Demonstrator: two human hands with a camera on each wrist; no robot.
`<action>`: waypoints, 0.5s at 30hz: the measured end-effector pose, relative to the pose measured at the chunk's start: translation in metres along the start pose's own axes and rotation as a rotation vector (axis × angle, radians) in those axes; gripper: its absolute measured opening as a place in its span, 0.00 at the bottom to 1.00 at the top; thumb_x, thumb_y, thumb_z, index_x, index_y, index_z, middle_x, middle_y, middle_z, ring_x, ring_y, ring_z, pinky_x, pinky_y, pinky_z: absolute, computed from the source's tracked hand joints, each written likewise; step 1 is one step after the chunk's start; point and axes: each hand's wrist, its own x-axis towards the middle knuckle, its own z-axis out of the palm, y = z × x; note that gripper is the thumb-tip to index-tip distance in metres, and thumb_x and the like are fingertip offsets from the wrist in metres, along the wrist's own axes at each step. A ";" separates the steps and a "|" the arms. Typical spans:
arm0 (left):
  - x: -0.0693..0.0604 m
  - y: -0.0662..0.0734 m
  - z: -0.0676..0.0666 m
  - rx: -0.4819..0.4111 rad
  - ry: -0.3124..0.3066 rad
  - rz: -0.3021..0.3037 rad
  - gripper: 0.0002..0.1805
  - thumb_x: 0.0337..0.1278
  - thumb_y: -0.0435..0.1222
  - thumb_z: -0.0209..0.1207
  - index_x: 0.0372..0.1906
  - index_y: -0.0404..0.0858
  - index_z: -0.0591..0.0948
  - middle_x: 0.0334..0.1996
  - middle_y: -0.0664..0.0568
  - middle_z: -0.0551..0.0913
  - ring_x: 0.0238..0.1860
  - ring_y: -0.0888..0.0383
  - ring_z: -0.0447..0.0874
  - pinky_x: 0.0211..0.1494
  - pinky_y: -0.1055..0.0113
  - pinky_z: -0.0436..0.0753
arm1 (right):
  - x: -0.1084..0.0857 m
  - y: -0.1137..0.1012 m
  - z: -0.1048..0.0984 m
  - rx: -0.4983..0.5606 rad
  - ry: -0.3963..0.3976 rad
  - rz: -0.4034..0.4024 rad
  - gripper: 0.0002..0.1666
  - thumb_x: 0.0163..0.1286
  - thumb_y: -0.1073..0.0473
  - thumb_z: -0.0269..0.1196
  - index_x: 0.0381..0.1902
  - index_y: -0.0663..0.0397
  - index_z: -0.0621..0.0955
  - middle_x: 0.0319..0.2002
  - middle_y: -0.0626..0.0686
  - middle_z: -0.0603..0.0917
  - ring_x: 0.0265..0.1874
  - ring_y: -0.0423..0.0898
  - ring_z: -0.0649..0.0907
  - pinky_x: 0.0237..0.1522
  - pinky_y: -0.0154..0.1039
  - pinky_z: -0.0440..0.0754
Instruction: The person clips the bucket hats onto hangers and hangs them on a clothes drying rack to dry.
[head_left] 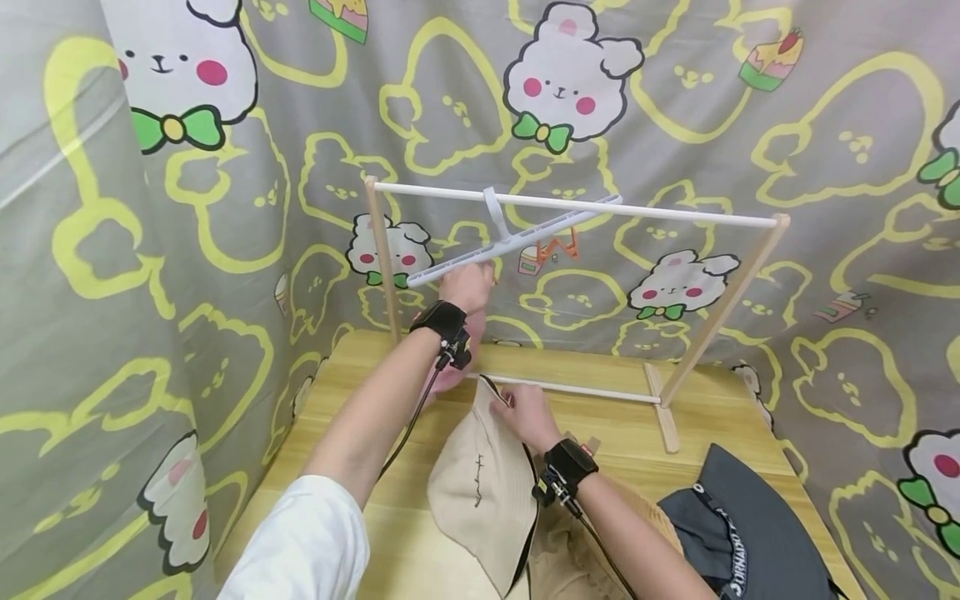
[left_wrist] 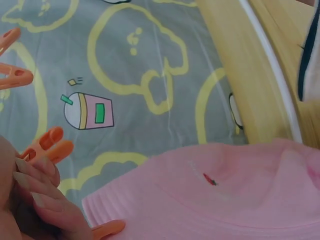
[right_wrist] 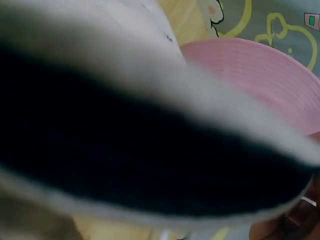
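Note:
At the light-blue hanger (head_left: 506,244), my left hand (head_left: 467,287) is raised, its curled fingers pinching an orange clip (left_wrist: 109,229). That clip's end lies against the brim of a pink bucket hat (left_wrist: 225,195), which hangs below the hand. In the head view, my left forearm partly hides the pink hat. My right hand (head_left: 528,414) grips the brim of a beige bucket hat (head_left: 480,475) with a dark lining and small dark lettering. The beige hat is tilted on its side and fills much of the right wrist view, blurred.
More orange clips (head_left: 558,246) dangle from the hanger's right part. The hanger hooks on the white top bar (head_left: 675,214) of a wooden-legged rack. A dark grey bucket hat (head_left: 765,525) and a tan one (head_left: 566,542) lie on the wooden table (head_left: 300,467). Patterned curtain (head_left: 465,100) surrounds it.

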 end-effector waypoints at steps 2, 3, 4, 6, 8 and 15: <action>0.001 0.000 -0.002 0.003 -0.010 0.007 0.34 0.84 0.48 0.32 0.32 0.42 0.87 0.37 0.44 0.88 0.46 0.42 0.86 0.53 0.46 0.81 | 0.004 -0.004 -0.005 -0.051 0.018 -0.006 0.22 0.65 0.61 0.72 0.16 0.49 0.73 0.13 0.41 0.65 0.16 0.40 0.69 0.21 0.36 0.66; 0.001 0.001 -0.003 0.001 -0.016 0.007 0.34 0.84 0.49 0.32 0.32 0.42 0.87 0.39 0.44 0.88 0.47 0.42 0.86 0.53 0.46 0.81 | 0.007 -0.006 -0.008 -0.076 0.027 -0.010 0.23 0.65 0.61 0.72 0.16 0.49 0.72 0.13 0.41 0.65 0.16 0.40 0.69 0.22 0.36 0.66; 0.001 0.001 -0.003 -0.003 -0.018 0.010 0.34 0.84 0.48 0.32 0.32 0.42 0.87 0.40 0.45 0.89 0.47 0.42 0.86 0.53 0.46 0.81 | 0.009 -0.008 -0.010 -0.091 0.037 -0.011 0.24 0.65 0.60 0.72 0.16 0.48 0.70 0.14 0.41 0.64 0.16 0.41 0.68 0.22 0.37 0.65; 0.001 0.001 -0.003 0.004 -0.018 0.018 0.33 0.84 0.48 0.32 0.32 0.43 0.86 0.41 0.44 0.89 0.48 0.41 0.86 0.53 0.46 0.82 | 0.014 -0.011 -0.015 -0.107 0.056 -0.011 0.26 0.66 0.60 0.71 0.16 0.48 0.68 0.13 0.42 0.63 0.15 0.42 0.68 0.22 0.38 0.63; 0.002 0.001 -0.002 0.015 -0.008 0.027 0.31 0.84 0.46 0.35 0.32 0.43 0.86 0.42 0.44 0.90 0.49 0.40 0.87 0.52 0.45 0.82 | 0.020 -0.015 -0.021 -0.107 0.080 -0.009 0.26 0.67 0.60 0.70 0.16 0.48 0.67 0.14 0.42 0.63 0.15 0.43 0.67 0.22 0.38 0.62; -0.001 0.003 -0.002 0.064 0.013 0.058 0.24 0.84 0.42 0.41 0.34 0.41 0.84 0.41 0.42 0.90 0.49 0.38 0.87 0.50 0.44 0.83 | 0.040 -0.024 -0.038 -0.090 0.102 0.010 0.19 0.69 0.68 0.58 0.20 0.51 0.65 0.16 0.47 0.62 0.15 0.47 0.66 0.22 0.41 0.62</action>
